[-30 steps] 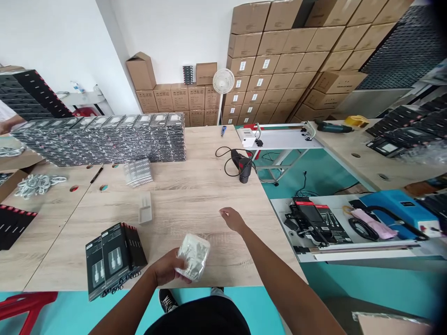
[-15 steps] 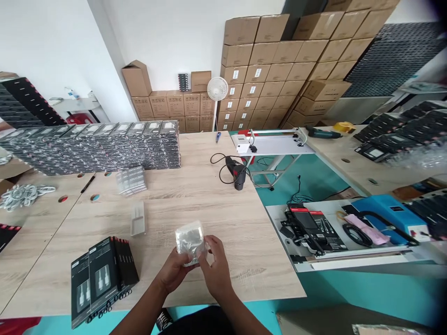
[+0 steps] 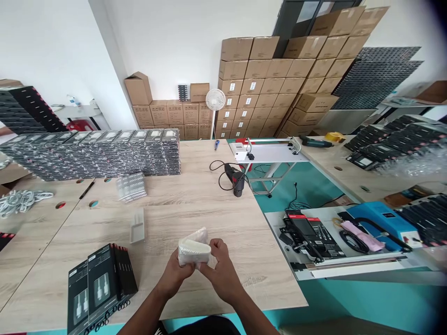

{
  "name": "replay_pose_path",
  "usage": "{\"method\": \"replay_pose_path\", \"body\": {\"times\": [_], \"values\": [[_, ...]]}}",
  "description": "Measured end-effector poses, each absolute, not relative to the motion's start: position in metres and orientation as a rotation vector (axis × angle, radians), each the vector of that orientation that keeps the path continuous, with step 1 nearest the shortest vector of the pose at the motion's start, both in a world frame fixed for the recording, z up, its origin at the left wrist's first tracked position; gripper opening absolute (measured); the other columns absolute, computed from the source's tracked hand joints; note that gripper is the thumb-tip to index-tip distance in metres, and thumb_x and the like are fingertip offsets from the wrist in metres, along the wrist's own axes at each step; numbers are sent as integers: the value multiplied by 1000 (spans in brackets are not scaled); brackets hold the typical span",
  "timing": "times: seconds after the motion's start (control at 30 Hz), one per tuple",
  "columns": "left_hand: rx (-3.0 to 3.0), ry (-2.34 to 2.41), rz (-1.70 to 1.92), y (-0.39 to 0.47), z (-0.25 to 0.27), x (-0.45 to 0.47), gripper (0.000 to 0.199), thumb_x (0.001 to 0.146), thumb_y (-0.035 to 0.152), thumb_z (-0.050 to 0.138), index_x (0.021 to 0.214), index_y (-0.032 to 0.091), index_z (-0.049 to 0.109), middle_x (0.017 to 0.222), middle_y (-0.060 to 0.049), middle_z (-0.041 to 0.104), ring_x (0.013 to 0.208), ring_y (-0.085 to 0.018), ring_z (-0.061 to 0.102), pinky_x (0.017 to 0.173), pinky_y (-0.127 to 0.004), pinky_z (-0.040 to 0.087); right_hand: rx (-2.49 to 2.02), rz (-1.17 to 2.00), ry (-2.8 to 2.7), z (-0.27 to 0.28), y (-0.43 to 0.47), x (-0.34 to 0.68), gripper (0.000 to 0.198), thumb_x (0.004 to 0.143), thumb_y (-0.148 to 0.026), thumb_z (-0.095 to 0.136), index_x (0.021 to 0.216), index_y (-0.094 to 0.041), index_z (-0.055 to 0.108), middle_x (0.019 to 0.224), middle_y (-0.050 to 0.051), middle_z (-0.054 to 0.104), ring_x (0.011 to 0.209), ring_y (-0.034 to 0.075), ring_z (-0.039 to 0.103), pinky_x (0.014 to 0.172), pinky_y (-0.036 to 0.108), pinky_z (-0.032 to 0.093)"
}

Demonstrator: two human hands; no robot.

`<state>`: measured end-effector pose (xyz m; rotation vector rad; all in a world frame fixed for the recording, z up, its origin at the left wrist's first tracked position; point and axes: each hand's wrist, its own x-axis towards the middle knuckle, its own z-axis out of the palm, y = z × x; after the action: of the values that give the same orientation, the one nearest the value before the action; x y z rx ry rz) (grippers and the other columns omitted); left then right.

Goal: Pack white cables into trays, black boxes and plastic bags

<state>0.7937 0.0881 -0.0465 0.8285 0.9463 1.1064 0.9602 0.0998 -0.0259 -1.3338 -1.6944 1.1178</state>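
Note:
A small white item in clear plastic wrap (image 3: 194,248) is held up over the front of the table; its exact kind is hard to make out. My left hand (image 3: 177,274) grips its lower left side, fingers closed round it. From the right, my right hand (image 3: 220,266) pinches its lower right edge. Left of my hands a shallow white plastic tray (image 3: 137,227) lies on the wood. Black retail boxes (image 3: 101,284) with pictures of cable plugs stand at the table's front left. A stack of clear plastic trays (image 3: 132,188) lies farther back.
A long wall of wrapped black boxes (image 3: 139,151) lines the table's back left. A black heat gun (image 3: 237,179) with a looped cord is at the right edge. Coiled white cables (image 3: 24,201) lie far left. A blue machine (image 3: 382,221) sits on the lower right bench.
The wrapped item has turned in my hands, so its thick white side now faces me. Both hands have shifted their hold slightly. The head view has tilted up a little.

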Motion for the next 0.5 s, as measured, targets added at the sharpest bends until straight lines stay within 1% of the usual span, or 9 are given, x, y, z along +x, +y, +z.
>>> {"method": "replay_pose_path", "body": {"times": [0.07,0.13,0.23,0.27,0.3,0.37,0.4,0.43,0.5], "values": [[772,895,1114,89,-48,795,52,69,31,81,118,18,66,109,-9,70,106,-31,60,98,-41,43,-1369,913,-1762,-19,96,957,15,75,-17,65,86,-27,67,109,7,54,106,27,53,89,40,50],[665,832,1109,91,-54,796,57,65,25,84,119,19,64,115,-9,68,112,-30,57,103,-40,40,-1334,752,-1880,-13,95,955,22,74,-12,61,90,-26,64,111,7,58,106,26,54,87,38,50],[494,800,1036,86,-72,795,60,57,12,86,113,18,66,116,-9,67,115,-29,56,106,-40,37,-1243,454,-2168,-7,103,955,28,74,-7,55,96,-25,60,99,5,66,90,22,60,76,33,48],[436,803,1008,82,-78,794,58,58,12,85,112,19,66,115,-9,67,113,-28,57,105,-41,38,-1214,351,-2249,-7,107,956,29,75,-6,53,96,-24,59,94,5,67,85,22,61,73,32,47],[376,805,980,76,-84,793,52,61,17,84,110,18,66,113,-10,66,110,-28,58,102,-44,40,-1186,260,-2307,-9,111,956,28,75,-5,52,96,-23,59,91,5,68,82,21,61,71,33,46],[246,775,926,65,-89,792,44,73,39,75,109,16,65,112,-14,65,105,-29,61,97,-48,43,-1116,152,-2371,-15,115,957,26,80,-5,50,99,-20,60,92,7,68,85,23,61,73,35,44],[169,719,913,60,-89,792,50,78,52,66,111,14,65,113,-17,65,105,-31,61,95,-51,44,-1073,127,-2392,-20,114,957,25,83,-6,49,101,-18,60,94,9,69,88,23,61,75,37,44],[89,633,914,57,-87,793,61,82,63,56,115,12,64,116,-20,64,106,-33,61,95,-53,44,-1023,100,-2416,-24,111,958,24,86,-7,48,104,-16,61,96,11,69,90,24,61,77,38,44],[-60,417,941,56,-79,794,80,83,74,43,126,7,59,124,-23,62,111,-35,59,99,-53,41,-908,64,-2464,-33,101,960,22,91,-9,48,107,-15,61,97,11,70,93,25,61,78,39,44]]}}
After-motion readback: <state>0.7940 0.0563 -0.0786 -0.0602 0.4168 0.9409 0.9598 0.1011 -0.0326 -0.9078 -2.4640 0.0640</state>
